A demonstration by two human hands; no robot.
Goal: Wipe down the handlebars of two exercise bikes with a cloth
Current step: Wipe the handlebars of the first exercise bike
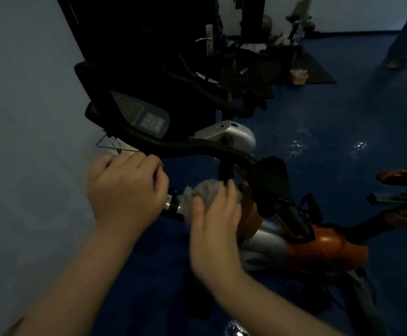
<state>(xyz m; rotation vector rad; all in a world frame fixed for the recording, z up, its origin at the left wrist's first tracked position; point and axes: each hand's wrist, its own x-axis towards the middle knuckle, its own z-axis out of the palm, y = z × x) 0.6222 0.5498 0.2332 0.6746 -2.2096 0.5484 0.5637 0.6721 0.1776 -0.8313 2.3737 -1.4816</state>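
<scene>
The left hand (127,187) curls around the near end of the black curved handlebar (197,147). Just right, the right hand (215,214) clamps a grey fluffy cloth (203,192) onto that bar's chrome-ringed grip (172,206).

Two hands (127,187) (213,226), one cloth (206,191), one console (140,113).

both forearms bare, reaching forward and up from the lower edge of the view. left hand (125,187) knuckles up, fingers curled into a fist around something hidden beneath. right hand (215,219) just beside it, back up, fingers bent forward and pressed over a grey cloth (203,194).
</scene>
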